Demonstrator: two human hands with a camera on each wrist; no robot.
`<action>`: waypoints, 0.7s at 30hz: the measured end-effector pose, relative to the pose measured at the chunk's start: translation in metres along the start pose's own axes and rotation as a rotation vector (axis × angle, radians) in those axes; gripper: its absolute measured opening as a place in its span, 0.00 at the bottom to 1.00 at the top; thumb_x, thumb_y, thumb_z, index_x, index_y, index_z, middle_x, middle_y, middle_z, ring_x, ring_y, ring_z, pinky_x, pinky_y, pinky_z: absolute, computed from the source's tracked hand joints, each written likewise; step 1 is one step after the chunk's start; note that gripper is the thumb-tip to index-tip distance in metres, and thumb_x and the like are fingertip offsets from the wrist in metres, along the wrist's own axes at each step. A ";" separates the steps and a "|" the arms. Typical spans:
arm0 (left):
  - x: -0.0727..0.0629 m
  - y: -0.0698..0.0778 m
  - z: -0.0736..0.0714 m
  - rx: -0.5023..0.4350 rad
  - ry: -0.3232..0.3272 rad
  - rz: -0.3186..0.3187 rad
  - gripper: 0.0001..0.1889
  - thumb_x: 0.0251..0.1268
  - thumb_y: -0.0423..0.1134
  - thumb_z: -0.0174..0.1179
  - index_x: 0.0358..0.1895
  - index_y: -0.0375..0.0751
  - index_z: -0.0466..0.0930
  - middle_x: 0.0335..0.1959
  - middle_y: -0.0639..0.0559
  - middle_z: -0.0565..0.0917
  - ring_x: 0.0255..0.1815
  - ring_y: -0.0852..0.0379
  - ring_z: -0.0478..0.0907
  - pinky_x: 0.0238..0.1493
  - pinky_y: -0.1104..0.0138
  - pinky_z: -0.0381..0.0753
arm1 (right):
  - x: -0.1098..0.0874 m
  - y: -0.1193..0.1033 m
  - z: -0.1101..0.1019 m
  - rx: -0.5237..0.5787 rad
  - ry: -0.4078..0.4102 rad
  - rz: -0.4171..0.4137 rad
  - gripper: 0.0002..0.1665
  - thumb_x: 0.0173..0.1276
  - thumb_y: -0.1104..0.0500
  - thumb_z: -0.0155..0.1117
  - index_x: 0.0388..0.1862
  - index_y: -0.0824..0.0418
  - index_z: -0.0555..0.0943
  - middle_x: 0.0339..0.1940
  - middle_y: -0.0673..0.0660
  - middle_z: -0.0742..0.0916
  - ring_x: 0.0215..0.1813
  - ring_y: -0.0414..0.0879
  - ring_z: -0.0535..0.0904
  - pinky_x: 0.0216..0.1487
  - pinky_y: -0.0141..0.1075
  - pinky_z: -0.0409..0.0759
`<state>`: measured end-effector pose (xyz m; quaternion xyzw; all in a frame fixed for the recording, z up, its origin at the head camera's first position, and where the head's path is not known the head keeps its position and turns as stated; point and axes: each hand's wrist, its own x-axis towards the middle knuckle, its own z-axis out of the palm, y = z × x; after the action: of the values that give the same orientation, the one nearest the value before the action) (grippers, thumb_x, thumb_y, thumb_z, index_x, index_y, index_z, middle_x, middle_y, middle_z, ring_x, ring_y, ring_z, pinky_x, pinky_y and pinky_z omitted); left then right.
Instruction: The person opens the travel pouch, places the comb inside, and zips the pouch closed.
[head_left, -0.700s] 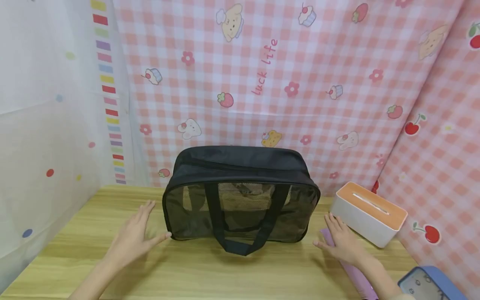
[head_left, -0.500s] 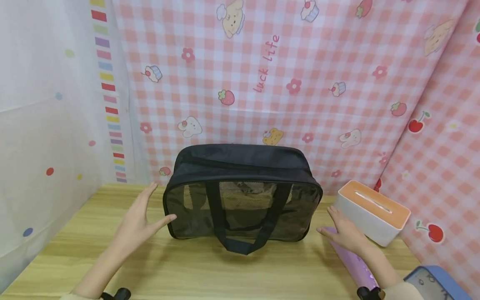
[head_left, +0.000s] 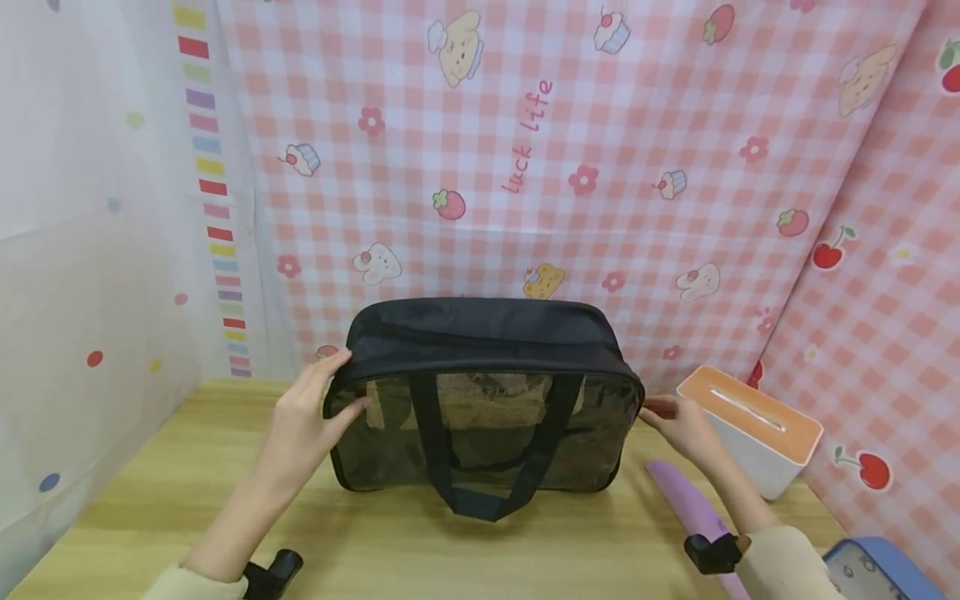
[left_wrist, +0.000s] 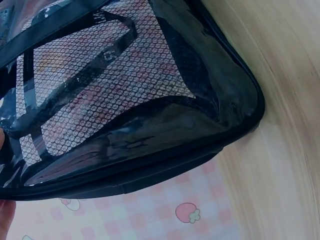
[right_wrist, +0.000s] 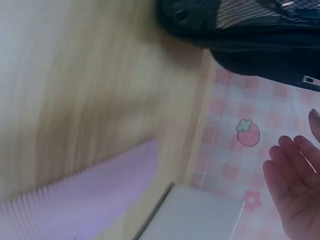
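A black bag [head_left: 480,500] with a see-through dark front panel and a hanging strap handle stands upright on the wooden table. My left hand [head_left: 307,425] is at its upper left corner, the thumb before the front panel and the extended fingers at the top edge. In the left wrist view only bits of that hand show beside the bag [left_wrist: 220,80]. On the other side, my right hand [head_left: 686,429] is beside the bag's upper right edge. The right wrist view shows this hand [right_wrist: 300,185] with loosely bent fingers and nothing in the palm. Whether it touches the bag is unclear.
Behind the right hand stands a white tissue box [head_left: 757,417] with an orange top. A long purple object [head_left: 690,500] with a ridged edge lies under the right forearm. A blue-rimmed container [head_left: 885,562] sits at the lower right. Patterned cloth [head_left: 480,242] hangs behind the bag.
Both hands have risen and moved inward, from apart beside the bag to its upper left corner and upper right edge. The bag stands where it was.
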<state>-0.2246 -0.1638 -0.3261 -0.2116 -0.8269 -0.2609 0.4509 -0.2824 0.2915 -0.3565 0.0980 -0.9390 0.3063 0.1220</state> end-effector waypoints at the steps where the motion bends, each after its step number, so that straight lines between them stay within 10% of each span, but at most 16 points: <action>1: 0.000 0.000 0.001 -0.004 0.011 0.004 0.33 0.34 0.26 0.73 0.53 0.29 0.74 0.48 0.36 0.79 0.48 0.41 0.78 0.43 0.57 0.81 | 0.002 -0.001 0.000 0.025 -0.013 0.025 0.19 0.66 0.59 0.57 0.48 0.75 0.78 0.44 0.72 0.83 0.45 0.62 0.81 0.42 0.46 0.83; 11: 0.000 0.000 0.004 0.005 0.045 0.035 0.32 0.30 0.25 0.74 0.50 0.28 0.76 0.43 0.37 0.81 0.44 0.42 0.81 0.41 0.59 0.81 | 0.017 0.000 0.018 0.526 -0.154 0.388 0.26 0.72 0.54 0.43 0.43 0.79 0.74 0.18 0.45 0.81 0.25 0.33 0.79 0.36 0.32 0.85; 21: -0.001 -0.002 0.006 0.019 0.055 0.041 0.32 0.29 0.25 0.74 0.49 0.28 0.76 0.43 0.37 0.82 0.43 0.43 0.81 0.42 0.61 0.80 | 0.021 0.003 0.033 0.619 -0.272 0.373 0.18 0.69 0.52 0.41 0.25 0.56 0.75 0.18 0.45 0.79 0.25 0.37 0.78 0.37 0.33 0.82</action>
<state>-0.2289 -0.1614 -0.3300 -0.2170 -0.8123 -0.2493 0.4806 -0.3087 0.2718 -0.3774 -0.0028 -0.8115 0.5762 -0.0969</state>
